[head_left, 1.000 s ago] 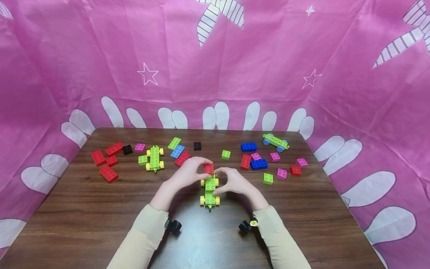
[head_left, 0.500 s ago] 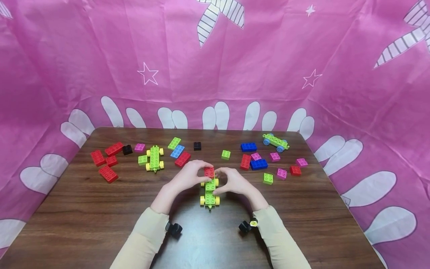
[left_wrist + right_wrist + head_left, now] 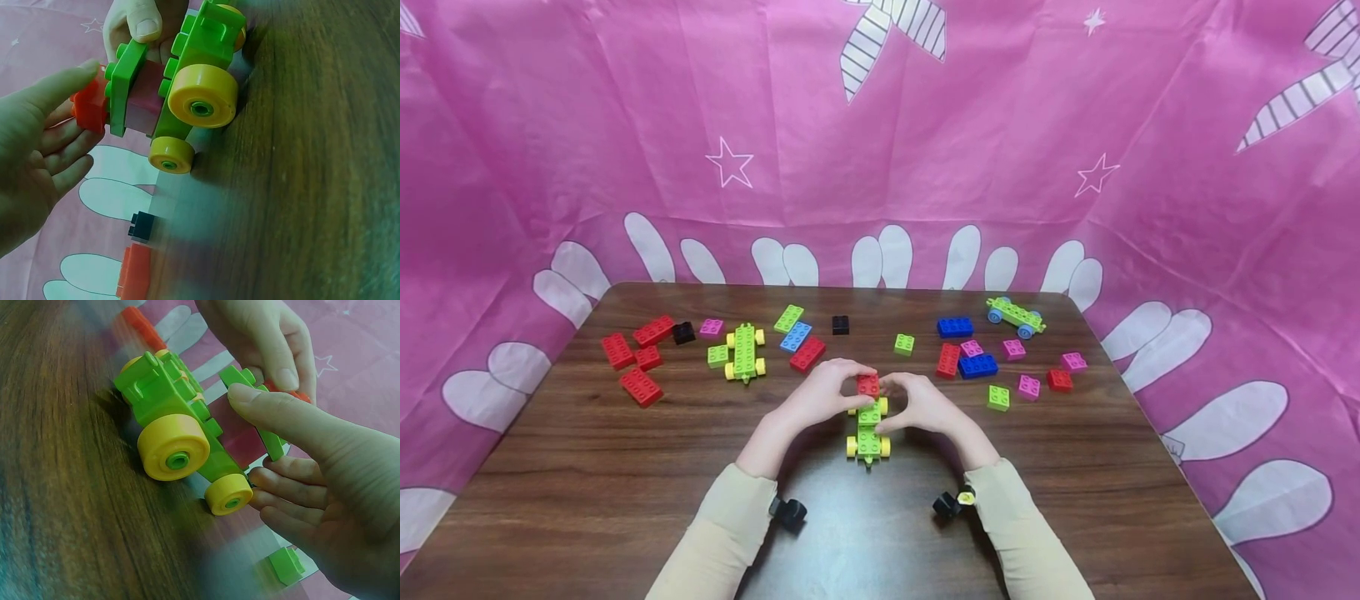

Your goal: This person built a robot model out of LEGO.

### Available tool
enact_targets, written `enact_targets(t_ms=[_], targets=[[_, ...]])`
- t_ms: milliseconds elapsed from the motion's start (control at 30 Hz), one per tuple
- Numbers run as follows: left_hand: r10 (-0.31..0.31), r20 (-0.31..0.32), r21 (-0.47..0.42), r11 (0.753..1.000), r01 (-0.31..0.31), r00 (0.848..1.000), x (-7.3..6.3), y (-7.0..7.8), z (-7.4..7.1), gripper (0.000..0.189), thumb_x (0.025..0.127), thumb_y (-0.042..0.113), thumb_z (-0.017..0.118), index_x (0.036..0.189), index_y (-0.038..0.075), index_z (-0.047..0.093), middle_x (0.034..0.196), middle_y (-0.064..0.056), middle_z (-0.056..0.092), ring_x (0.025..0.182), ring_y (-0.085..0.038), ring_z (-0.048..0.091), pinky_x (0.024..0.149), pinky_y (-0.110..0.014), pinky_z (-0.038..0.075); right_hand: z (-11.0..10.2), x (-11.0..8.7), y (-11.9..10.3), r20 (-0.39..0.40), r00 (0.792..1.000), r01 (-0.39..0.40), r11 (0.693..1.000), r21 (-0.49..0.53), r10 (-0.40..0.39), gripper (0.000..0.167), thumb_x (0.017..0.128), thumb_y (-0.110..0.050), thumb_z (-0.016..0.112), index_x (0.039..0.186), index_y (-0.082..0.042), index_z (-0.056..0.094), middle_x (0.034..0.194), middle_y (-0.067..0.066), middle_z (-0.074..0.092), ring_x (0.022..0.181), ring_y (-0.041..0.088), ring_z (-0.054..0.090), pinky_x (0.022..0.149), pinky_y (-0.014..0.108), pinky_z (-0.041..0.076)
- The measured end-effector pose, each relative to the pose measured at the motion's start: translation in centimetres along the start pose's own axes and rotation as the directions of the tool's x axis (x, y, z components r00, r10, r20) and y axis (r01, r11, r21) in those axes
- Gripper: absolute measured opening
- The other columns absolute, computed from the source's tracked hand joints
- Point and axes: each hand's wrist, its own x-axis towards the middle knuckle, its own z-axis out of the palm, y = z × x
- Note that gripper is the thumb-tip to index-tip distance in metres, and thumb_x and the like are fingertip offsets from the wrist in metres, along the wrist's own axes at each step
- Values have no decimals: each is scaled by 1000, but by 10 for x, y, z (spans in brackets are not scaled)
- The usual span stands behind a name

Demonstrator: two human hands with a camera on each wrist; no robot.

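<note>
My left hand (image 3: 829, 390) pinches a red brick (image 3: 91, 103) between thumb and fingers. The brick sits on top of a flat green brick (image 3: 127, 87), apparently touching its studs. Beneath the green one is a pink brick (image 3: 145, 92), stacked on a green wheeled base (image 3: 869, 442) with yellow wheels (image 3: 174, 447). My right hand (image 3: 923, 406) steadies the stack, its thumb on the edge of the flat green brick and its fingers curled around the far side. Part of the base's far end is hidden by the stack in the head view.
Another green base with yellow wheels (image 3: 745, 353) stands to the left, near several red bricks (image 3: 642, 387). At the back right is a green base with blue wheels (image 3: 1015, 317). Blue bricks (image 3: 955, 327), pink bricks (image 3: 1028, 387) and green bricks (image 3: 998, 397) lie on the right of the wooden table (image 3: 700, 500).
My left hand has brought the red brick slightly nearer and down onto the stack. My right hand has stayed in place on the stack.
</note>
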Motion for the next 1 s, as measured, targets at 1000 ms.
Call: enact_targets(t_ms=[1000], targets=[[-33, -32, -8, 999, 32, 999, 1, 1, 5, 38, 88, 24, 74, 122, 8, 69, 117, -8, 71, 113, -25, 62, 99, -45, 49, 2, 2, 1, -16, 1000, -2, 1000, -7, 2, 69, 71, -32, 87, 126, -2, 59, 122, 11, 66, 114, 26, 62, 101, 45, 50]])
